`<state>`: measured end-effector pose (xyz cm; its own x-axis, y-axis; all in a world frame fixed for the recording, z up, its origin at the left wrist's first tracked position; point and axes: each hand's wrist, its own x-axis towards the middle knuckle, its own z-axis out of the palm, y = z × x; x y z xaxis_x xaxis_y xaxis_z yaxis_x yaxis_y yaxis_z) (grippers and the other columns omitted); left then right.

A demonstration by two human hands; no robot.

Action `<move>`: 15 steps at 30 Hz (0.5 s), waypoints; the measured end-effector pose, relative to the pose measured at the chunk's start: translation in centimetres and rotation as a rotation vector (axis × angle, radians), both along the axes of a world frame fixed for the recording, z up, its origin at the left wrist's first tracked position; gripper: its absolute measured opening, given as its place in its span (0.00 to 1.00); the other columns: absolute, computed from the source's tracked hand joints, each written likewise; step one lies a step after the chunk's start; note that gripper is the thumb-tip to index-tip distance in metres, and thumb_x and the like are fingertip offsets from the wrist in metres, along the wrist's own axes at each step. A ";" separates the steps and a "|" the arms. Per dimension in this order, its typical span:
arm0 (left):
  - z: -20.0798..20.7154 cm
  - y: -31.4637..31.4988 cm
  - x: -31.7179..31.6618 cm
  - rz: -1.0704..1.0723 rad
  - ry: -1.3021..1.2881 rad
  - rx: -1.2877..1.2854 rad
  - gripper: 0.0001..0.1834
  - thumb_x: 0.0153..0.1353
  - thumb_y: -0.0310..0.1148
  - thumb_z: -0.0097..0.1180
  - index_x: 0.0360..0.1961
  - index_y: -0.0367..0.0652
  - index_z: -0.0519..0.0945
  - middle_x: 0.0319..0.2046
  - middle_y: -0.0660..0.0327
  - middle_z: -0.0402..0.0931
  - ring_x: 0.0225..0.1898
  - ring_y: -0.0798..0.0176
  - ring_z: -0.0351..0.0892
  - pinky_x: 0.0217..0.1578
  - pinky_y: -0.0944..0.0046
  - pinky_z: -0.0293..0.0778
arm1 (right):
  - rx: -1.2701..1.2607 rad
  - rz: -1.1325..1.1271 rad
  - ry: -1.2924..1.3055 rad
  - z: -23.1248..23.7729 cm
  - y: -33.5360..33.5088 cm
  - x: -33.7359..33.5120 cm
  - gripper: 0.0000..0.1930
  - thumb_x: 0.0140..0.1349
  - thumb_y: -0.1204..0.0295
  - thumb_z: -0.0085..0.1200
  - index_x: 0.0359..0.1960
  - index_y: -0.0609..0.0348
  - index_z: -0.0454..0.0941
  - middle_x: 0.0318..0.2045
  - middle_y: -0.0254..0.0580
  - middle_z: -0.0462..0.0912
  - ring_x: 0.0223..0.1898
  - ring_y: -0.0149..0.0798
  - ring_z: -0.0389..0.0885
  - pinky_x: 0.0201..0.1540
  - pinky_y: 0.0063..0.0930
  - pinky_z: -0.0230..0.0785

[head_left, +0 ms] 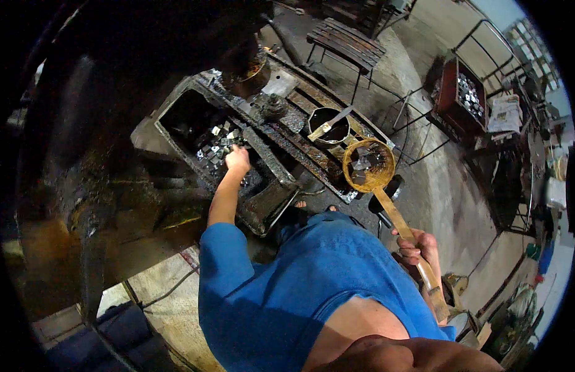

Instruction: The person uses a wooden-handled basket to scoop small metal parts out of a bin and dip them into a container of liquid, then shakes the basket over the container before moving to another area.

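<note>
My right hand (419, 247) is wrapped round the long flat handle of a yellowish strainer (396, 214). Its round basket, out ahead of the hand, holds several dark, flat metal pieces (364, 160). At the left, my left hand (238, 160) reaches down into a dark metal trough (272, 162), its fingers bent together at a heap of small shiny metal blocks (214, 144). Whether a block is between those fingertips is too small to tell. Past the strainer basket sits a round pan (329, 137) with dark contents and a flat-bladed tool (332, 123) across its rim.
Large dark machinery (89, 155) fills the left side. An oily metal bed (300, 105) runs beside the trough. A slatted stool (346, 44) stands beyond it. At the far right, a red-brown bin (461, 96) of metal pieces rests by a tubular frame.
</note>
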<state>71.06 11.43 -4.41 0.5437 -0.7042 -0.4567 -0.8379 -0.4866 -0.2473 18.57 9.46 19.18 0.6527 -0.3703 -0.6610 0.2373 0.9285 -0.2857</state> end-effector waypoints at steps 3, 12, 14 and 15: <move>-0.2 -0.3 -0.6 0.096 0.039 -0.141 0.28 0.45 0.37 0.60 0.47 0.44 0.66 0.46 0.49 0.65 0.38 0.53 0.78 0.36 0.58 0.75 | 0.002 -0.016 -0.030 -0.3 0.1 -0.1 0.27 0.46 0.67 0.45 0.48 0.72 0.63 0.19 0.30 0.59 0.13 0.19 0.55 0.09 0.12 0.52; -4.9 1.9 -0.5 0.094 -0.087 -0.296 0.22 0.42 0.33 0.61 0.40 0.41 0.69 0.42 0.49 0.64 0.33 0.53 0.78 0.30 0.62 0.77 | 0.001 -0.014 -0.020 -0.2 0.1 0.2 0.26 0.43 0.69 0.39 0.46 0.74 0.63 0.20 0.33 0.62 0.12 0.20 0.55 0.09 0.13 0.53; -1.6 0.3 -2.4 0.244 0.018 -0.353 0.23 0.40 0.29 0.61 0.40 0.42 0.69 0.44 0.48 0.62 0.33 0.47 0.76 0.34 0.57 0.75 | 0.015 -0.068 -0.080 -0.6 0.3 0.0 0.26 0.42 0.70 0.38 0.45 0.74 0.63 0.20 0.34 0.63 0.12 0.20 0.55 0.09 0.13 0.53; -0.7 0.3 -2.9 0.310 0.032 -0.370 0.23 0.39 0.29 0.61 0.40 0.42 0.69 0.45 0.48 0.61 0.34 0.46 0.76 0.35 0.56 0.75 | 0.009 -0.061 -0.077 -0.6 0.3 0.0 0.26 0.43 0.70 0.39 0.45 0.74 0.64 0.20 0.34 0.63 0.12 0.20 0.55 0.09 0.13 0.53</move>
